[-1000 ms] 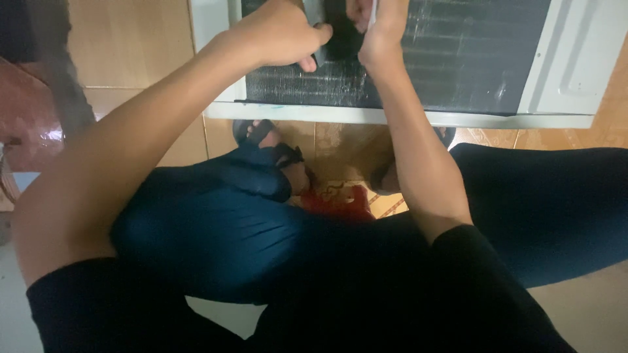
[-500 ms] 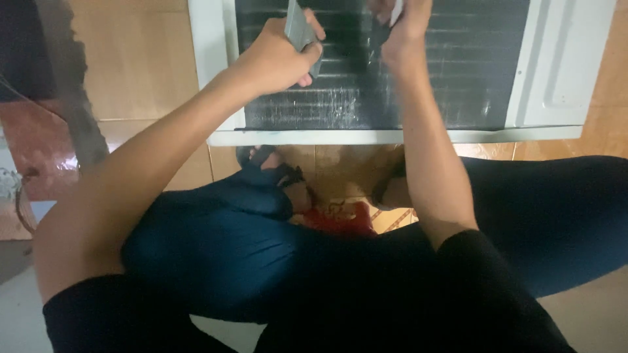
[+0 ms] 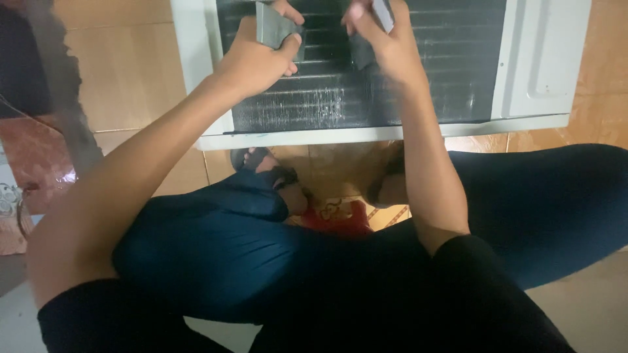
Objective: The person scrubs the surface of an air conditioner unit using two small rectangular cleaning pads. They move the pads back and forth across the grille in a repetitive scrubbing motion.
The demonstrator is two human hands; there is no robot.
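1. Left hand [image 3: 258,59] is closed around a flat grey pad [image 3: 273,29], thumb on the near side, fingers curled over its top edge.
2. That grey pad sits against the dark finned coil [image 3: 340,85] of the unit, far left part of the fin area.
3. Right hand [image 3: 386,46] is closed on a second grey piece [image 3: 383,12], only partly in view at the top edge of the frame; a darker bit [image 3: 362,52] shows under the palm, can't tell what it is.
4. Both hands rest on or just above the fins, near each other, a narrow gap of coil between them.
5. Dark finned coil runs left to right across the far part of the scene; some fins near the lower middle look lighter, scuffed.
6. White casing [image 3: 543,59] frames the coil: wide panel on the right, thin strip on the left, a rail along the near edge.
7. Unit lies on a tan tiled floor [image 3: 131,72].
8. Both forearms reach from near to far; black sleeves at the near edge.
9. Person sits with knees spread, dark blue trousers [image 3: 216,255] filling the near middle.
10. Feet in dark sandals [image 3: 261,163] just near the unit's near rail.
11. Red patterned thing [image 3: 337,219] on the floor between the legs, mostly hidden.
12. Far left: dark blurred shape and a reddish patterned surface, too unclear to name.
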